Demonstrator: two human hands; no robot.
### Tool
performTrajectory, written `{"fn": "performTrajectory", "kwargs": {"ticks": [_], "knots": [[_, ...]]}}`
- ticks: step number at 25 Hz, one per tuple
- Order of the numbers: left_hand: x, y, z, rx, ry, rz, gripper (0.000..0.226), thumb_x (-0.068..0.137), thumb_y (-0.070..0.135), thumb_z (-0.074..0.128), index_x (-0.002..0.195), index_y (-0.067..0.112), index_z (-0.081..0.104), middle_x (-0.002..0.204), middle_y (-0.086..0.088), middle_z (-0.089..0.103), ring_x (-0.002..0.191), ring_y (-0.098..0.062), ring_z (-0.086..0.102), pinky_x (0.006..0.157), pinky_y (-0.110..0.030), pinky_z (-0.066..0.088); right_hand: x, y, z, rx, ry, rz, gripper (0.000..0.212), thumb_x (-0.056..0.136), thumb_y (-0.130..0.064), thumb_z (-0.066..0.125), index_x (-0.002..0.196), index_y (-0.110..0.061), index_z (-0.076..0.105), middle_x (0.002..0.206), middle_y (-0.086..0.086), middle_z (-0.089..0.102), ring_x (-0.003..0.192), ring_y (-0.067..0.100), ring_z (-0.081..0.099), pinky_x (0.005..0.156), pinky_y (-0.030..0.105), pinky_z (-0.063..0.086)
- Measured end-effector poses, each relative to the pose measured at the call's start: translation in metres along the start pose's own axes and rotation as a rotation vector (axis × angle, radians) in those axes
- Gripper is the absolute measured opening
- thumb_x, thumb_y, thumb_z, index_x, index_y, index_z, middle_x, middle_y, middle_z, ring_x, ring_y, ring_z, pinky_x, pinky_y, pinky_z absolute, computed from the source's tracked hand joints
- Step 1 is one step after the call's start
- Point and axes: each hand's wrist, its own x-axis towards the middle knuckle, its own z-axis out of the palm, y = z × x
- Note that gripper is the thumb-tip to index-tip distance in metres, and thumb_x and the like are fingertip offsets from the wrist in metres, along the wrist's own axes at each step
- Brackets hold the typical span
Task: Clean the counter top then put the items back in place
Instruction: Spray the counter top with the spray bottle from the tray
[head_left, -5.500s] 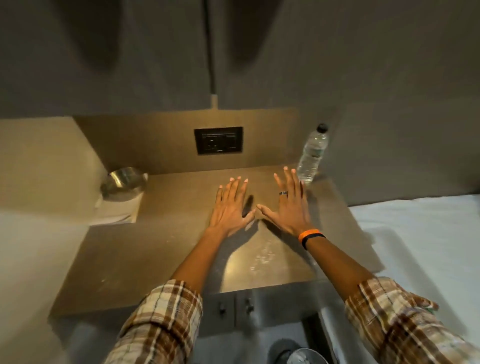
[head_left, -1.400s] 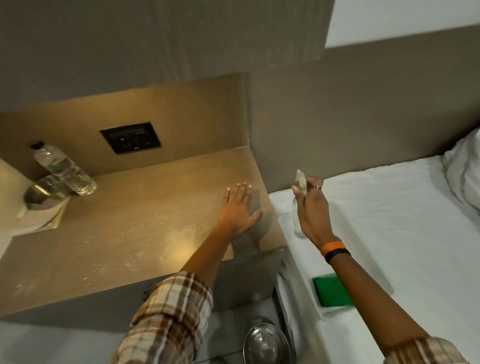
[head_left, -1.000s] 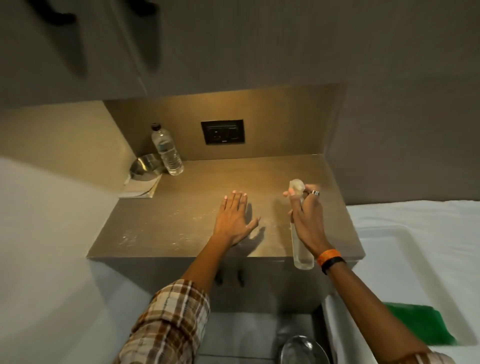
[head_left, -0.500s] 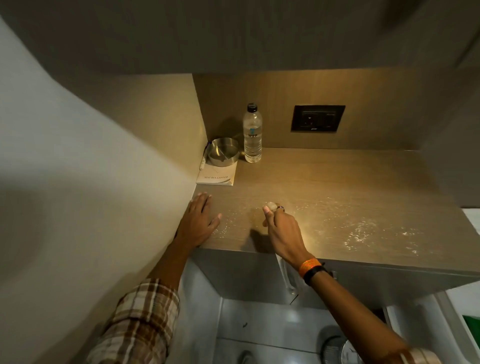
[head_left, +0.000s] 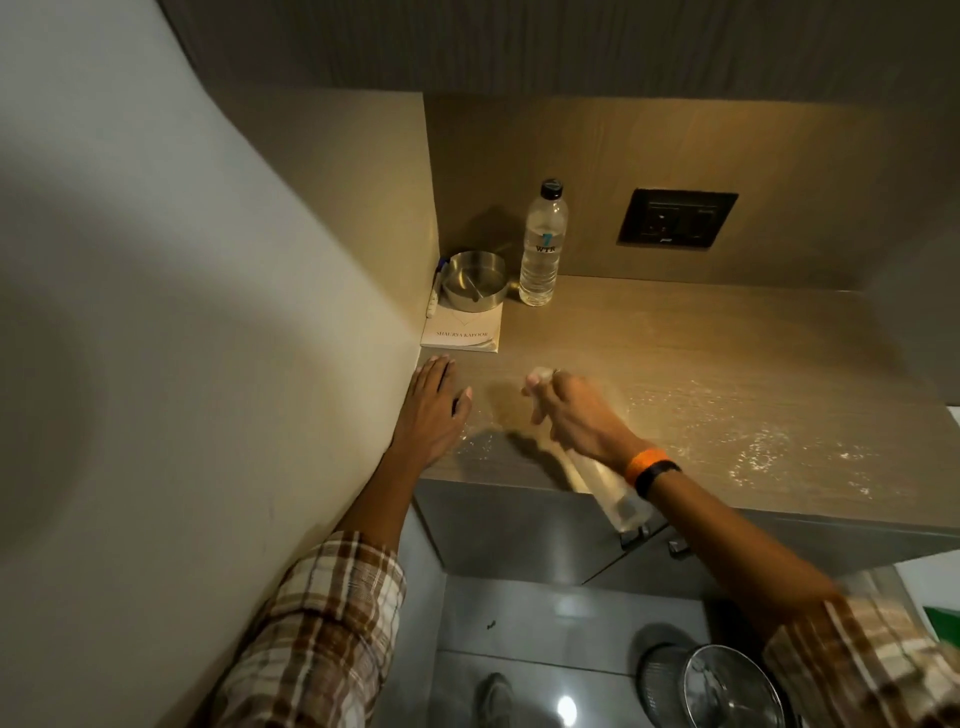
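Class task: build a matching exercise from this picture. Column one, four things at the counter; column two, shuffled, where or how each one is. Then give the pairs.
1. water bottle
2. metal bowl
3. spray bottle
4. left hand

A. gripped by the right hand
B. flat on the counter, beside the wall
C. resting on the booklet
D. upright, black cap on

Pairs: 1-D, 2-C, 3-A, 4-B.

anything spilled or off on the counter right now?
Yes: pale specks scattered over the counter top, densest front right; spray or powder, cannot tell. The water bottle, metal bowl and notepad sit crowded in the back left corner, bowl on the notepad.
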Motion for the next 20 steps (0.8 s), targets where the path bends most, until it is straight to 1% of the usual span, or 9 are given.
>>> {"fn": "performTrajectory", "kwargs": {"ticks": [1, 3, 5, 8, 10, 12, 14, 16, 20], "knots": [[0.000, 0.000, -0.001, -0.023, 0.004, -0.006, 0.058, 0.104, 0.041, 0.029, 0.151, 0.007, 0.029, 0.159, -0.013, 0.028, 0.149, -0.025, 0.019, 0.123, -0.045, 0.017, -0.016, -0.001, 0.016, -0.033, -0.068, -0.025, 0.054, 0.105, -0.048, 0.029, 0.097, -0.007, 0.064, 0.084, 0.009, 0.072, 0.063, 0.014, 0.062, 0.068, 0.039, 0.056], [-0.001, 0.001, -0.002, -0.025, 0.013, -0.001, 0.056, 0.105, 0.039, 0.031, 0.151, 0.007, 0.030, 0.159, -0.013, 0.028, 0.149, -0.025, 0.019, 0.123, -0.045, 0.017, -0.034, 0.012, 0.033, -0.102, -0.067, -0.043, 0.060, 0.102, -0.054, 0.026, 0.091, -0.008, 0.063, 0.087, 0.011, 0.070, 0.073, 0.023, 0.065, 0.076, 0.047, 0.055], [-0.003, 0.001, 0.000, 0.017, 0.023, 0.022, 0.058, 0.104, 0.042, 0.032, 0.151, 0.008, 0.030, 0.159, -0.012, 0.028, 0.149, -0.025, 0.019, 0.122, -0.046, 0.018, -0.028, 0.032, 0.022, -0.143, 0.055, 0.023, 0.058, 0.102, -0.051, 0.027, 0.092, -0.007, 0.064, 0.086, 0.015, 0.070, 0.074, 0.030, 0.066, 0.075, 0.052, 0.055], [0.000, 0.010, 0.003, 0.086, 0.026, 0.093, 0.064, 0.101, 0.052, 0.028, 0.151, 0.012, 0.029, 0.159, -0.009, 0.029, 0.149, -0.024, 0.019, 0.122, -0.045, 0.016, -0.011, 0.060, -0.033, -0.127, 0.336, 0.137, 0.049, 0.105, -0.035, 0.028, 0.099, -0.002, 0.064, 0.087, 0.021, 0.070, 0.077, 0.038, 0.067, 0.073, 0.059, 0.055], [0.009, 0.027, 0.007, 0.097, 0.001, 0.125, 0.068, 0.100, 0.058, 0.024, 0.153, 0.015, 0.024, 0.161, -0.007, 0.024, 0.150, -0.022, 0.016, 0.123, -0.043, 0.015, -0.004, 0.069, -0.077, -0.034, 0.493, 0.208, 0.050, 0.106, -0.033, 0.028, 0.092, 0.000, 0.063, 0.085, 0.023, 0.071, 0.070, 0.032, 0.068, 0.069, 0.057, 0.057], [0.018, 0.049, 0.014, 0.103, -0.030, 0.148, 0.072, 0.098, 0.062, 0.020, 0.154, 0.017, 0.020, 0.163, -0.006, 0.021, 0.150, -0.022, 0.014, 0.123, -0.043, 0.014, -0.004, 0.068, -0.109, 0.015, 0.576, 0.195, 0.052, 0.107, -0.034, 0.029, 0.083, -0.001, 0.062, 0.077, 0.021, 0.070, 0.059, 0.024, 0.065, 0.063, 0.051, 0.059], [0.027, 0.072, 0.024, 0.119, -0.063, 0.174, 0.075, 0.097, 0.064, 0.018, 0.155, 0.016, 0.019, 0.163, -0.006, 0.020, 0.151, -0.022, 0.013, 0.123, -0.043, 0.013, -0.011, 0.067, -0.120, -0.068, 0.546, 0.160, 0.049, 0.107, -0.030, 0.030, 0.089, 0.001, 0.064, 0.080, 0.023, 0.070, 0.066, 0.030, 0.067, 0.070, 0.052, 0.058], [0.035, 0.096, 0.036, 0.129, -0.092, 0.208, 0.077, 0.096, 0.065, 0.016, 0.155, 0.016, 0.020, 0.163, -0.007, 0.020, 0.151, -0.022, 0.012, 0.123, -0.043, 0.011, -0.034, 0.072, -0.113, -0.173, 0.420, 0.132, 0.044, 0.108, -0.026, 0.031, 0.101, 0.000, 0.066, 0.090, 0.022, 0.071, 0.075, 0.033, 0.068, 0.078, 0.052, 0.057], [0.052, 0.136, 0.057, 0.164, -0.138, 0.254, 0.081, 0.094, 0.067, 0.010, 0.155, 0.014, 0.020, 0.163, -0.009, 0.020, 0.151, -0.024, 0.011, 0.123, -0.046, 0.010, -0.108, 0.101, -0.081, -0.148, 0.217, 0.179, 0.053, 0.106, -0.043, 0.030, 0.090, -0.012, 0.070, 0.074, 0.008, 0.070, 0.064, 0.018, 0.067, 0.071, 0.038, 0.057]]}}
